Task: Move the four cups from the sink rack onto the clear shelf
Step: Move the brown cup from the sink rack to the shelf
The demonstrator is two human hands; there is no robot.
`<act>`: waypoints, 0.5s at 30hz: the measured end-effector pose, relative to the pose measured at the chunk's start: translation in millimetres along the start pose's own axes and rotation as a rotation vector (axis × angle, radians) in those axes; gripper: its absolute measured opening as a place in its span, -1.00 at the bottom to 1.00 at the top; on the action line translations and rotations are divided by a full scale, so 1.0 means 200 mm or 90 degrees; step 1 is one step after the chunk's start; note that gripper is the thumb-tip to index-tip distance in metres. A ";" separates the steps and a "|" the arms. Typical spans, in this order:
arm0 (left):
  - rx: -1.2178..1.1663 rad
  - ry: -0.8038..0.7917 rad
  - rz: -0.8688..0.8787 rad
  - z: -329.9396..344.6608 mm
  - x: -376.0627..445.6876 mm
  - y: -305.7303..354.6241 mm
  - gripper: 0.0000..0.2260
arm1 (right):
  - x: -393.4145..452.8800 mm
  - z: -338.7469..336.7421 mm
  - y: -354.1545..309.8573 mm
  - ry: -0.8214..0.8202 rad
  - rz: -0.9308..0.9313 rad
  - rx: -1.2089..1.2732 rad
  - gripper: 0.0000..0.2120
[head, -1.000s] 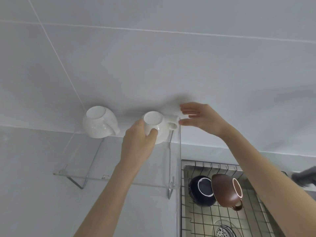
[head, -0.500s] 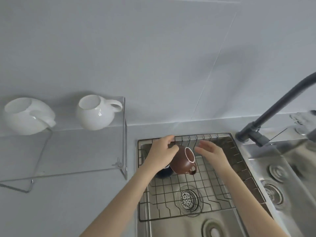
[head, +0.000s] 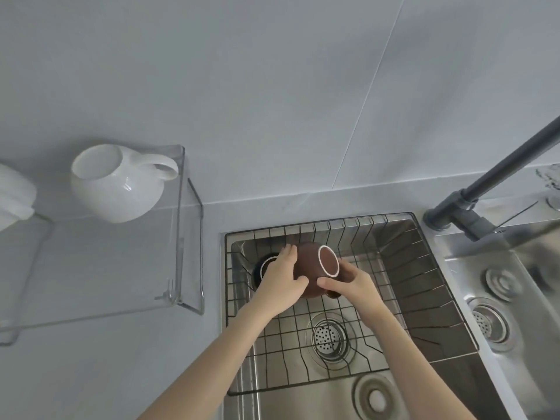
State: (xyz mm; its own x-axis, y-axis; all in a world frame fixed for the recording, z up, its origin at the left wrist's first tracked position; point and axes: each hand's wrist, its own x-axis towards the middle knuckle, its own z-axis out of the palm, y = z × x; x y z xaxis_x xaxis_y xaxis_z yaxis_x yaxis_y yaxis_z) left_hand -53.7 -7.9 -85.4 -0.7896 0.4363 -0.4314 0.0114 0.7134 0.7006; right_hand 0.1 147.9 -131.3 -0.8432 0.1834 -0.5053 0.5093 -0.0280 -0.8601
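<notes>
two white cups (head: 116, 184) – one brown cup (head: 315, 268), one dark cup (head: 264, 266)

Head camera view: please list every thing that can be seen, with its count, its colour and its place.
White cups: two, white, on the clear shelf; the left one is cut off by the frame edge.
Clear shelf: one, transparent, on the counter left of the sink.
Brown cup: one, brown with pale rim, held over the wire rack.
Dark cup: one, dark, in the rack, partly hidden.
Wire rack: one, dark, inside the sink.
Faucet: one, dark grey, right of the rack.
Left hand, right hand: two, gripping the brown cup.
</notes>
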 end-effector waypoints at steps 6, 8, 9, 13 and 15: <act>-0.025 0.022 0.021 -0.09 -0.09 0.08 -0.42 | -0.08 0.01 -0.13 0.036 -0.059 -0.009 -0.51; -0.034 0.066 0.048 -0.16 -0.15 0.13 -0.47 | -0.13 0.02 -0.25 0.041 -0.103 -0.031 -0.54; -0.039 0.087 0.056 -0.21 -0.19 0.15 -0.49 | -0.16 0.03 -0.32 0.042 -0.128 -0.038 -0.54; -0.103 0.178 0.090 -0.41 -0.37 0.19 -0.49 | -0.29 0.15 -0.63 0.007 -0.235 -0.074 -0.48; -0.153 0.252 0.108 -0.52 -0.49 0.17 -0.47 | -0.36 0.26 -0.78 -0.038 -0.285 -0.097 -0.48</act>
State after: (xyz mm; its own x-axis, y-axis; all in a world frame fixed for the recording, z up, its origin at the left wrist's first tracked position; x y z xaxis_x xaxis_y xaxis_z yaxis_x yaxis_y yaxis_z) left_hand -39.3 -83.3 40.7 -0.9617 0.2610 -0.0833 0.0553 0.4827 0.8740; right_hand -28.5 89.1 35.7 -0.9916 0.0878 -0.0948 0.1099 0.1864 -0.9763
